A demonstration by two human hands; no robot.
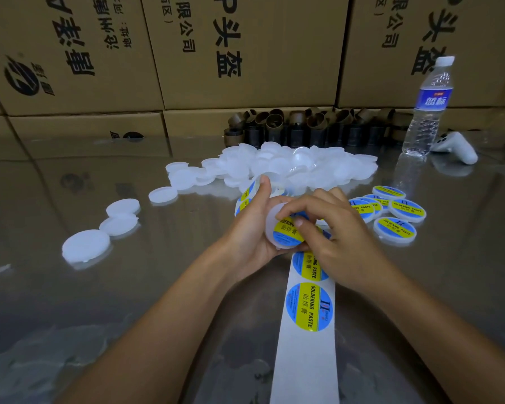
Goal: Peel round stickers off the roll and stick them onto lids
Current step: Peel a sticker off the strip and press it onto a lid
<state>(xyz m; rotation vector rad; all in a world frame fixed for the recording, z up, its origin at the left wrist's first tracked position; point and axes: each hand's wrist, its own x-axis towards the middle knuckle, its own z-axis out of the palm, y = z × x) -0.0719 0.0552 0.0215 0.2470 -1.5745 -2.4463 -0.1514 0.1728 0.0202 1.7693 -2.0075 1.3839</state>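
My left hand (pixel 252 228) grips a white round lid (pixel 271 231) from its left side, tilted toward me. On the lid lies a blue and yellow round sticker (pixel 286 230), and the fingertips of my right hand (pixel 336 228) press on it. The white backing strip (pixel 306 360) of the sticker roll runs from under my hands to the bottom edge, with two stickers on it, the nearer sticker (pixel 308 306) fully in view. A curl of stickered strip (pixel 244 199) shows behind my left thumb.
A heap of bare white lids (pixel 298 163) lies behind my hands, and loose lids (pixel 85 246) trail to the left. Several labelled lids (pixel 394 230) sit to the right. A water bottle (pixel 427 112), a white controller (pixel 458 147), cardboard cores (pixel 303 123) and stacked cartons (pixel 245 53) stand at the back.
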